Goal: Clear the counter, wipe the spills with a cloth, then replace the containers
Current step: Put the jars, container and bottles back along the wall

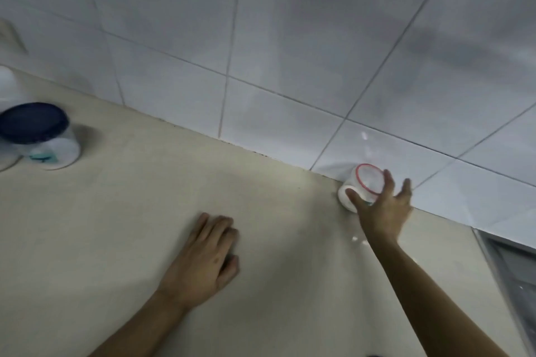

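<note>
Head view: right hand (380, 206) grasps jar (361, 185); left hand (207, 255) flat.

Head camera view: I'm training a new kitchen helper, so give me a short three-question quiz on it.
1. True or false: the right hand is on the red-rimmed container.
2. The blue-lidded jar stands: A) far left, B) beside the right hand, C) under the left hand.
3. What lies on the counter just below the right hand?

Key: 1 true; 2 A; 3 small white spills.
</note>
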Available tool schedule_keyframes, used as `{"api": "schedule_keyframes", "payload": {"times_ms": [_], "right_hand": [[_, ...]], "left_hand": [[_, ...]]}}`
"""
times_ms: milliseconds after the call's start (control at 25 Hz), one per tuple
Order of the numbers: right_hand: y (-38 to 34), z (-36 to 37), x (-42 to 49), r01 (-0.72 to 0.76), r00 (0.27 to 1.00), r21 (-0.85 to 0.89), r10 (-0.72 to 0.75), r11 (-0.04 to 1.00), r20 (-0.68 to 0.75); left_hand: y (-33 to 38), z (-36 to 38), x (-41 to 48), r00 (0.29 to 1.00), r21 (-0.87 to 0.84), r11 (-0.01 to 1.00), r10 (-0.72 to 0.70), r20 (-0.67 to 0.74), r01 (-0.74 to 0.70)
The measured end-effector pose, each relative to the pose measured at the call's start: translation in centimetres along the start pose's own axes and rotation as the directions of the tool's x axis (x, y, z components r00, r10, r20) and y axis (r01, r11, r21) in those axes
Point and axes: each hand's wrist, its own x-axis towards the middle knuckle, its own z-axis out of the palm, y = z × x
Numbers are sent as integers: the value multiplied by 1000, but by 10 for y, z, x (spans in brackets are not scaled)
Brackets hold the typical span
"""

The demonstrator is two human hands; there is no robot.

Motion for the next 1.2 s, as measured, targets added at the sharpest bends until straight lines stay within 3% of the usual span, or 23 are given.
{"api": "schedule_keyframes", "payload": {"times_ms": [80,160,280,400,560,720,840,960,1120,1200], "right_hand": [[-25,-1,-27,154,985,-106,-161,982,-56],[-59,1,-56,356,934,-82,-352,931,58],[-123,20,-95,617,751,-7,-586,787,304],[-199,52,-133,672,632,108,-644,732,432],[-310,98,-173,700,520,232,-704,676,483],[-417,134,-192,653,493,307,-697,692,521],[-456,156,-194,617,478,302,-651,726,589],[-467,171,-192,603,498,292,-636,742,589],[-460,173,-186,593,519,297,-637,748,570],[-448,168,-185,591,522,316,-651,742,552]], "left_hand": [[-1,-7,-2,1000,-49,998,-27,1,27],[-8,-19,-4,997,-160,984,-81,-11,78],[-56,-49,-24,988,-222,966,-145,-49,131],[-134,-89,-60,982,-109,979,-179,-58,172],[-244,-150,-85,924,65,926,-361,-126,371],[-330,-187,-82,895,172,878,-431,-116,446],[-353,-189,-69,828,141,816,-558,-57,560],[-357,-182,-59,757,94,752,-651,-45,652],[-353,-179,-52,734,32,735,-673,-91,678],[-350,-179,-53,770,37,775,-618,-161,630]]}}
